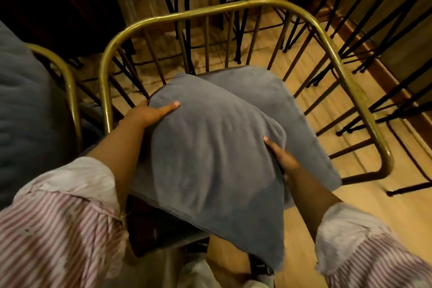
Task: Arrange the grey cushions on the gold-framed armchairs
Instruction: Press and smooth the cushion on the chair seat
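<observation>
- Grey cushion (210, 159): we grip it with both hands, left hand (149, 113) and right hand (284, 159) on opposite edges.
- It sits over the seat pad (280, 100) of our gold-framed armchair (233, 8).

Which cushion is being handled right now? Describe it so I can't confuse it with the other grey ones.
Find the gold-framed armchair at centre. Over its seat, the left hand and right hand grip a square grey cushion by opposite edges. Unlike the seat cushion beneath it, it is tilted and overhangs the chair's front.
</observation>
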A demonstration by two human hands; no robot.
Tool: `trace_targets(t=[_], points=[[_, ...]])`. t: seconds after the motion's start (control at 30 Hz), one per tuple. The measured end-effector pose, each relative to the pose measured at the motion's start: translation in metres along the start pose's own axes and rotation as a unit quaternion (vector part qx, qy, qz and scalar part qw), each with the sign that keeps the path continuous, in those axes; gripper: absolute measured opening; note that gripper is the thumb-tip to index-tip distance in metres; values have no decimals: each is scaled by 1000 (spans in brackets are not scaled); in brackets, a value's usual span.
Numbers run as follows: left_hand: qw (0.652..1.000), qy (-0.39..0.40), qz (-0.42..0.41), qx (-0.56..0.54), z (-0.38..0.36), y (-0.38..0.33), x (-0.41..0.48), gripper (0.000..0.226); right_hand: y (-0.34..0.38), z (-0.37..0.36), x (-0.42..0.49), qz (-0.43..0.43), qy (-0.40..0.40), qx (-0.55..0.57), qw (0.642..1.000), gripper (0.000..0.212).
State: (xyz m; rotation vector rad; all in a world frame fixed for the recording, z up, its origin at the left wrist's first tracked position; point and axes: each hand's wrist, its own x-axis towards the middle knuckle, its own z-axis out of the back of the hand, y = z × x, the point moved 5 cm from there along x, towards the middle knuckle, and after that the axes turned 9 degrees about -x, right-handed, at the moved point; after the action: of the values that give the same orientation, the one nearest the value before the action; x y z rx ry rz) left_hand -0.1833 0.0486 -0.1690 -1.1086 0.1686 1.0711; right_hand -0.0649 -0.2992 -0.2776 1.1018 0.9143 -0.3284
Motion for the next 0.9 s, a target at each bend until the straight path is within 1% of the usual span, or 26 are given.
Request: trace_targets(t=[0.03, 0.1, 0.17, 0.23, 0.27, 0.3, 0.37, 0.43, 0.53, 0.57, 0.63, 0.73, 0.83, 0.9], points=[[999, -17, 15, -38, -1, 5, -7, 118, 13, 9, -4, 18, -6, -21, 1000, 110], [991, -43, 36, -119, -8, 18, -20, 116, 40, 25, -9, 60, -18, -60, 996, 102], [983, -65, 33, -171, -21, 30, -34, 113, 68, 41, -7, 107, -29, -91, 990, 106], [971, -85, 33, -220, -38, 43, -46, 116, 88, 55, -1, 132, -22, -128, 983, 116], [966, -92, 31, -241, -47, 48, -51, 114, 94, 60, 4, 137, -11, -145, 980, 117], [962, -96, 29, -255, -54, 53, -53, 108, 100, 65, 8, 148, 0, -152, 977, 112], [957, -106, 30, -267, -71, 62, -56, 95, 106, 72, 20, 168, 13, -160, 973, 102], [957, -110, 26, -268, -88, 69, -56, 90, 109, 80, 28, 175, 22, -173, 969, 101], [957, -109, 21, -268, -107, 79, -56, 92, 106, 87, 42, 183, 34, -198, 962, 113], [957, -108, 25, -267, -112, 84, -55, 94, 105, 88, 44, 184, 36, -203, 961, 111], [960, -99, 36, -258, -120, 94, -55, 99, 100, 90, 50, 181, 38, -203, 962, 101], [963, -79, 50, -252, -132, 108, -54, 98, 86, 94, 60, 166, 21, -187, 968, 99], [970, -64, 56, -229, -135, 106, -52, 94, 79, 98, 62, 155, -13, -157, 975, 96], [974, -64, 57, -212, -134, 102, -54, 94, 82, 100, 61, 156, -33, -143, 977, 89]])
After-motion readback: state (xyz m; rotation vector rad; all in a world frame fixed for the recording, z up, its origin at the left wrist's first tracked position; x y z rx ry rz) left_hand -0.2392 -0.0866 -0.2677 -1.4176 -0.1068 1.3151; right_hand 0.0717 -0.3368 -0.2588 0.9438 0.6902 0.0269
